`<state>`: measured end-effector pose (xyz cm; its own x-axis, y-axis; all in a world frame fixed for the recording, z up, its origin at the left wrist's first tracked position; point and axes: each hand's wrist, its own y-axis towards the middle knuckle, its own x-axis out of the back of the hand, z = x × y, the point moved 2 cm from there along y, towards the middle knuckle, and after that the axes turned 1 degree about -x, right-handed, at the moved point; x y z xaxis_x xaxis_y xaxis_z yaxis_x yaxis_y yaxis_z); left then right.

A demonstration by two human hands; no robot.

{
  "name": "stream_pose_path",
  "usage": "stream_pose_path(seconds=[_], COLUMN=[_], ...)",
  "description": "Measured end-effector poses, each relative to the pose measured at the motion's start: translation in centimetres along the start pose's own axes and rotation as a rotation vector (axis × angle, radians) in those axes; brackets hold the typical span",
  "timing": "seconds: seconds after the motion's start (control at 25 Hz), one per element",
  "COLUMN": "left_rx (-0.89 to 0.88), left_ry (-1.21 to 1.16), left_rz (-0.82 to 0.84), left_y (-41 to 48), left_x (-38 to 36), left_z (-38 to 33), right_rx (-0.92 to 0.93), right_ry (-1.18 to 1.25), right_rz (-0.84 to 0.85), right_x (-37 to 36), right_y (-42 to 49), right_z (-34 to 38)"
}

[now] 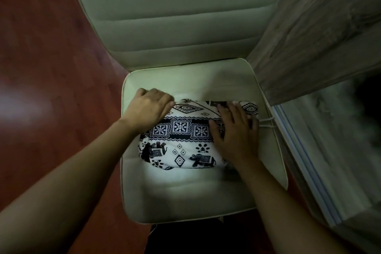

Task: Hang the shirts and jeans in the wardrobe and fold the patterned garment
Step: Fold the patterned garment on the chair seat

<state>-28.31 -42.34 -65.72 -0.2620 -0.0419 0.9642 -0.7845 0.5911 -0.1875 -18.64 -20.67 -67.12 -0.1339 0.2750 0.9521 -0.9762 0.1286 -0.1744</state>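
- patterned garment (185, 140), black-and-white, is lying folded into a compact block mid-seat on the chair cushion (185, 192)
- left hand (147, 107) is curling its fingers over the garment's far-left corner, gripping the edge
- right hand (235, 130) is pressing flat, fingers spread, holding nothing
- drawstring (267, 122) is trailing off the right edge
- bare cushion is showing front and back; wood panel (319, 27) is crowding the right side

Folded patterned garment (185, 136) on a pale chair seat (185, 192).
Black-and-white elephant print, lying flat across the cushion. Left hand (149, 107) curled at its far left corner, right hand (235, 130) pressed flat on its right end. White drawstring (267, 122) trailing off to the right. Reddish wood floor (51, 68) alongside.
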Motion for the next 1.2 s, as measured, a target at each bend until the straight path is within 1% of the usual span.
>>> stream_pose_path(seconds=[0.04, 0.08, 0.16, 0.2, 0.28, 0.32, 0.36, 0.44, 0.48, 0.52, 0.56, 0.6, 0.72, 0.76, 0.8, 0.88, 0.92, 1.0, 1.04, 1.08, 1.12, 1.16, 1.2], left_rx=[-0.011, 0.040, 0.239, 0.287, 0.320, 0.392, 0.524, 0.792, 0.887, 0.953, 0.973, 0.916, 0.425, 0.375, 0.407, 0.467, 0.463, 0.457, 0.508, 0.605, 0.730, 0.841, 0.903], left_ry=[0.043, 0.051, -0.003, 0.026, 0.027, -0.032, -0.146, -0.414, -0.506, -0.550, -0.562, -0.540, -0.198, -0.150, -0.172, -0.235, -0.276, -0.330, -0.352, -0.368, -0.415, -0.522, -0.626], left_rz=[0.012, 0.047, -0.003, -0.040, -0.109, -0.170, -0.255, -0.455, -0.556, -0.621, -0.639, -0.600, -0.213, -0.142, -0.092, -0.090, -0.109, -0.154, -0.176, -0.195, -0.184, -0.159, -0.139], left_y=[-0.1, -0.3, -0.6, -0.5, -0.2, -0.1, -0.4, -2.5, -4.2, -5.7, -6.9, -7.7, -8.8, -8.9, -8.9, -8.5, -8.5, -8.6, -8.9, -9.3, -9.7, -9.9, -9.9], left_x=[0.1, 0.5, 0.9, 0.6, 0.3, 0.6, 1.0, 1.2, 1.0, 0.8, 0.6, 0.0, -3.7, -4.8, -5.2, -5.2, -5.0, -4.2, -3.6, -3.1, -2.6, -2.1, -1.9], left_z=[0.4, 0.8, 1.8, 2.1, 1.5, 1.1, 0.8, 0.0, -0.8, -2.0, -3.6, -5.2, -8.3, -7.9, -7.3, -6.8, -6.9, -7.5, -7.6, -7.5, -7.3, -6.9, -6.7], right_rx=[-0.020, -0.056, -0.131, -0.134, -0.096, -0.083, -0.080, -0.114, -0.135, -0.137, -0.113, -0.071, 0.045, 0.070, 0.087, 0.067, 0.012, -0.182, -0.291, -0.381, -0.433, -0.444, -0.424], right_ry=[-0.047, -0.093, -0.128, -0.112, -0.078, -0.069, -0.058, 0.002, 0.042, 0.080, 0.100, 0.100, 0.002, -0.033, -0.058, -0.040, 0.001, 0.090, 0.135, 0.175, 0.203, 0.223, 0.252], right_rz=[-0.030, -0.067, -0.133, -0.138, -0.126, -0.121, -0.127, -0.190, -0.228, -0.255, -0.258, -0.228, -0.038, 0.000, 0.016, 0.002, -0.019, -0.086, -0.097, -0.075, -0.039, -0.007, 0.017], right_x=[0.2, 0.6, 0.9, 0.9, 0.9, 1.1, 1.4, 2.0, 2.2, 2.2, 1.8, 1.0, -1.7, -2.2, -2.5, -2.2, -1.9, -1.1, -0.8, -0.5, -0.1, 0.3, 0.5], right_y=[0.1, 0.2, 0.5, 0.6, 1.0, 1.0, 0.9, 0.1, -0.6, -1.5, -2.5, -3.4, -4.5, -4.2, -3.9, -3.3, -3.3, -3.9, -4.3, -4.8, -5.2, -5.3, -5.4], right_z=[-0.3, -0.6, -1.1, -1.2, -1.0, -0.8, -0.6, 0.1, 0.9, 2.0, 3.3, 4.2, 3.9, 3.0, 2.1, 1.3, 1.2, 1.1, 0.6, -0.1, -0.9, -1.5, -1.8])
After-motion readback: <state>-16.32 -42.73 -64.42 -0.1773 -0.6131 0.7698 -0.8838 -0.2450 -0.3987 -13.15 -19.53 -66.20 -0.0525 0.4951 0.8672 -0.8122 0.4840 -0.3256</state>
